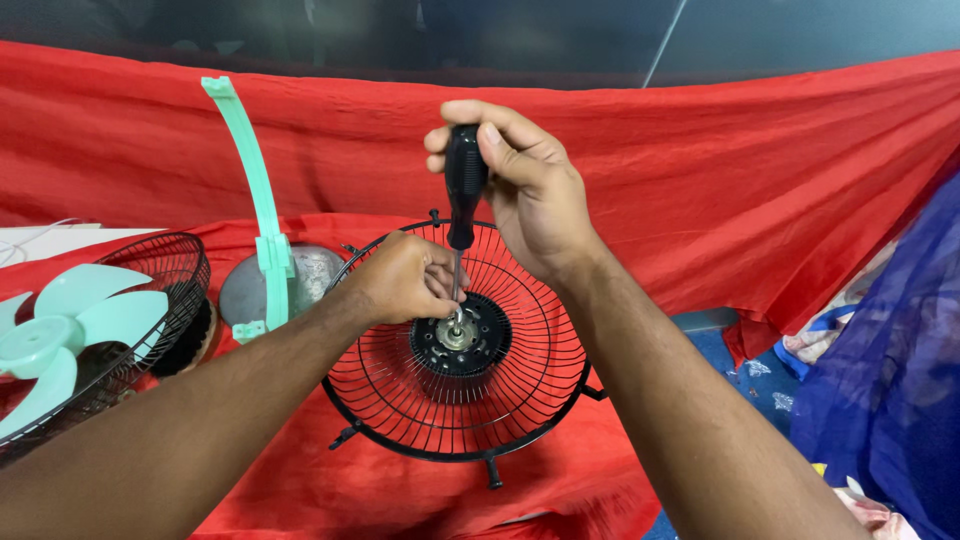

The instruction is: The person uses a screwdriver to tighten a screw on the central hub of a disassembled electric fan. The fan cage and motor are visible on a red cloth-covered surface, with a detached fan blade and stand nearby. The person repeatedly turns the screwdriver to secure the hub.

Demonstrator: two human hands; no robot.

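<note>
Red cloth [760,180]: it is covering the whole work surface and rising up behind it like a backdrop; everything is lying on it.
Blue netting [890,380]: it is bunching at the cloth's right edge, well apart from the work.
Rear fan guard [455,400]: this black wire cage is sitting dish-up near the middle of the cloth, toward its front edge, with the motor hub [462,340] showing in its centre.
Second guard [150,290]: it is lying at the cloth's left edge, cradling the mint-green fan blade [60,330].
Mint-green bracket [255,190]: it is standing upright between the two guards, in front of a round grey base [300,280].
Right hand [530,190]: it is wrapping closed around the black handle of the screwdriver [463,190], holding it upright over the hub.
Left hand [405,280]: it is curling down beside the metal shaft, fingers pinched together near the tip, resting on the guard; I cannot tell whether they are gripping the shaft or only steadying it.
Doing it well, as I am judging it: keeping the driver dead vertical, pressing down through the handle so the tip is staying seated, letting the lower fingers guide only, and keeping the guard from turning.
</note>
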